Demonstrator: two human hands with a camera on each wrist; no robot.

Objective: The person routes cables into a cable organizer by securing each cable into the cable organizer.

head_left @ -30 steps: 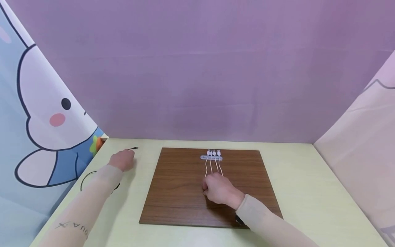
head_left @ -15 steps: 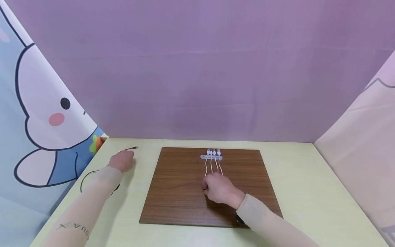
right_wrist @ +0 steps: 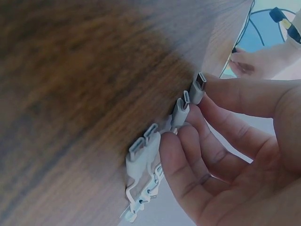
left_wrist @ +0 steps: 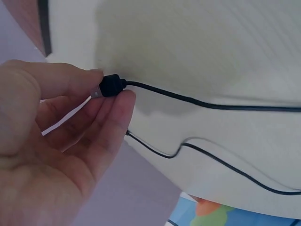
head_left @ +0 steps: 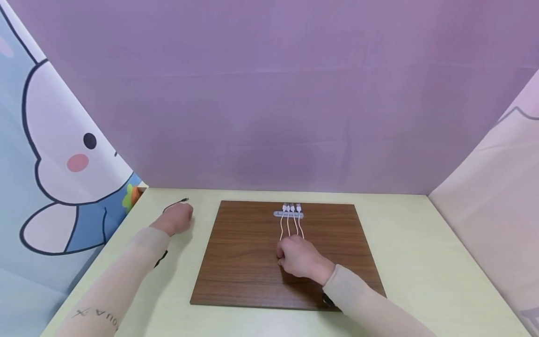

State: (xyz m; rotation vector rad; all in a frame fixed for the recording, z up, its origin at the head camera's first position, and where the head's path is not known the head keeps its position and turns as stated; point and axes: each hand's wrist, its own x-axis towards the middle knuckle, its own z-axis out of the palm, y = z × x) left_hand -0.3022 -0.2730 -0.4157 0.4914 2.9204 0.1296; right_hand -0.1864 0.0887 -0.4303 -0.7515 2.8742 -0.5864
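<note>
My left hand [head_left: 178, 219] is over the table left of the board. In the left wrist view, its thumb and fingers pinch the black USB plug [left_wrist: 112, 86] of a black cable [left_wrist: 202, 102]. On the brown wooden board [head_left: 240, 262], my right hand [head_left: 301, 257] is at the lower ends of several white cables [head_left: 288, 227]. The right wrist view shows its thumb and curled fingers gripping white USB-C plugs [right_wrist: 198, 89]; two more white plugs [right_wrist: 142, 153] sit by the fingertips. The cables' USB-A ends stand in a grey cable clip [head_left: 276, 214] near the board's far edge.
A second stretch of black cable [left_wrist: 225, 165] lies on the pale table [head_left: 421, 252], and a small black connector [head_left: 184, 200] lies beyond my left hand. A purple curtain [head_left: 269, 103] closes the back; a printed cloth [head_left: 63, 210] hangs at the left.
My left hand has shifted right with the black USB plug, and the cable loop beside its forearm has gone from the head view. The right hand has stayed in place.
</note>
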